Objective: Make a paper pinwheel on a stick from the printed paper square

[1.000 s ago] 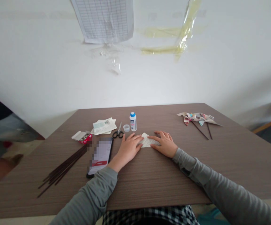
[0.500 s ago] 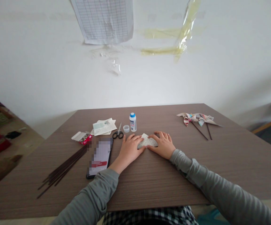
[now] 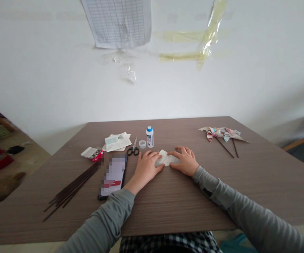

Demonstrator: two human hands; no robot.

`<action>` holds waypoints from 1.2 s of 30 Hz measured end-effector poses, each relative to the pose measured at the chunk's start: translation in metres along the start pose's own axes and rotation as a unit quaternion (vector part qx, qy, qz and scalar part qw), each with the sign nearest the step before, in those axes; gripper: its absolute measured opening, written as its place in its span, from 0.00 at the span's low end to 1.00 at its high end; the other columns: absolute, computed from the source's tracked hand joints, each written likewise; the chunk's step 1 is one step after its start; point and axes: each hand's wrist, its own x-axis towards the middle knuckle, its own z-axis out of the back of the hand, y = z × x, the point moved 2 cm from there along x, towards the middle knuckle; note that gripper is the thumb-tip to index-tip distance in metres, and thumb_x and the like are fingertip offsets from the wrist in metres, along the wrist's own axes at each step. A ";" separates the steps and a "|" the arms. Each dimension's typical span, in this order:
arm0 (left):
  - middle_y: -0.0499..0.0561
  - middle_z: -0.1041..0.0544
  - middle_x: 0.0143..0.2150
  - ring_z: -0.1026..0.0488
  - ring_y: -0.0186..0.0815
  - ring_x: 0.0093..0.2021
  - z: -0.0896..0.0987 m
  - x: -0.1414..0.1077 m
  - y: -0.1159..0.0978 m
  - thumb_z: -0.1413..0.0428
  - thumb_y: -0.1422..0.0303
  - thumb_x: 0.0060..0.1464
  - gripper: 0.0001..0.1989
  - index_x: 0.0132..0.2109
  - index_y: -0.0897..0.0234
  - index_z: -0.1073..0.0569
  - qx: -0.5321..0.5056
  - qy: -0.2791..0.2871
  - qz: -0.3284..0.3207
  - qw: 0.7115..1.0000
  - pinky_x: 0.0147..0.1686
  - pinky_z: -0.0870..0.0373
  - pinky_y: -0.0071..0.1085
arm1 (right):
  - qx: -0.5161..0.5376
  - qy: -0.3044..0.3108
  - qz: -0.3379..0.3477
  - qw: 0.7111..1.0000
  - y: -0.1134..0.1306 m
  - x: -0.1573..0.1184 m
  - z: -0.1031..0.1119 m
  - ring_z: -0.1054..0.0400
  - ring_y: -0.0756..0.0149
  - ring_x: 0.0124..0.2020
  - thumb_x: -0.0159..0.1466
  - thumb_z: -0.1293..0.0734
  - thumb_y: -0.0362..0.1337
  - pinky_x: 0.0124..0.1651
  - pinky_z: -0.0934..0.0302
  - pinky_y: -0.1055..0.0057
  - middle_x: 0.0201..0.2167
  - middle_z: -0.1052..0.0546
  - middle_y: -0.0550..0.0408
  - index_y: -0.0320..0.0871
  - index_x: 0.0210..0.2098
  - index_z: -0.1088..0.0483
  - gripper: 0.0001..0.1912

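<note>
A small folded piece of printed paper (image 3: 164, 159) lies on the table between my hands, its pointed corner facing away from me. My left hand (image 3: 146, 167) grips the paper's left end, thumb at the near edge and fingers over the far side. At the other end, my right hand (image 3: 185, 162) has its thumb and forefinger closed on the paper. The fingers cover both ends of it. Just beyond stand a white glue bottle (image 3: 150, 137) with a blue cap and a small clear cup (image 3: 142, 144). Black-handled scissors (image 3: 133, 150) lie near my left fingertips.
Left of my forearm lie a phone (image 3: 113, 177), a bundle of dark sticks (image 3: 73, 188), an opened red-and-white box (image 3: 94, 154) and a paper stack (image 3: 117, 142). Two paper pinwheels (image 3: 220, 133) on sticks rest at the right. The wall (image 3: 131, 102) borders the table's back.
My right thumb and hand have shifted slightly right, away from my left thumb, showing more of the paper. My left hand keeps about the same place.
</note>
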 end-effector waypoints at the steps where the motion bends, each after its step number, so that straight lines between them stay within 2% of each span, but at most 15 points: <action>1: 0.59 0.16 0.87 0.26 0.68 0.91 0.001 0.000 0.000 0.29 0.62 0.82 0.23 0.77 0.51 0.10 0.000 0.001 0.002 1.000 0.95 0.45 0.83 | -0.001 0.002 -0.001 1.000 -0.002 0.001 0.001 0.38 0.28 0.93 0.79 0.19 0.49 0.94 0.46 0.25 0.89 0.25 0.48 0.70 0.80 0.13 0.31; 6: 0.58 0.17 0.88 0.28 0.68 0.92 0.004 -0.001 -0.001 0.30 0.61 0.82 0.23 0.78 0.50 0.10 0.002 0.012 0.010 1.000 0.95 0.46 0.83 | -0.005 0.021 -0.005 1.000 -0.012 0.004 0.007 0.42 0.23 0.94 0.77 0.19 0.48 0.92 0.44 0.18 0.91 0.26 0.50 0.72 0.79 0.13 0.32; 15: 0.57 0.16 0.87 0.27 0.68 0.92 0.003 0.000 0.001 0.29 0.62 0.81 0.23 0.77 0.49 0.09 -0.006 0.007 0.017 1.000 0.95 0.46 0.83 | -0.003 0.080 -0.022 0.997 -0.027 0.004 0.024 0.52 0.23 0.99 0.80 0.22 0.43 0.94 0.48 0.14 0.96 0.33 0.49 0.72 0.84 0.17 0.35; 25: 0.59 0.12 0.83 0.23 0.69 0.89 0.000 0.000 0.006 0.26 0.60 0.79 0.21 0.73 0.48 0.07 -0.026 -0.022 0.002 0.999 0.94 0.43 0.83 | -0.001 0.103 0.026 0.994 -0.051 0.011 0.037 0.46 0.20 0.97 0.76 0.23 0.40 0.89 0.43 0.09 0.93 0.28 0.47 0.74 0.83 0.16 0.38; 30: 0.60 0.15 0.85 0.25 0.69 0.90 0.000 0.001 0.004 0.28 0.62 0.80 0.22 0.75 0.50 0.08 -0.022 -0.011 0.002 1.000 0.94 0.43 0.84 | 0.005 0.108 0.024 0.994 -0.051 0.011 0.039 0.45 0.21 0.97 0.75 0.24 0.37 0.91 0.45 0.09 0.93 0.27 0.49 0.73 0.80 0.13 0.38; 36: 0.58 0.17 0.88 0.27 0.69 0.91 0.003 0.000 0.001 0.30 0.60 0.82 0.23 0.78 0.49 0.10 -0.011 0.004 0.008 1.000 0.95 0.46 0.83 | 0.007 0.076 0.021 0.997 -0.050 0.010 0.035 0.41 0.21 0.95 0.74 0.24 0.36 0.88 0.42 0.08 0.90 0.24 0.49 0.73 0.75 0.09 0.35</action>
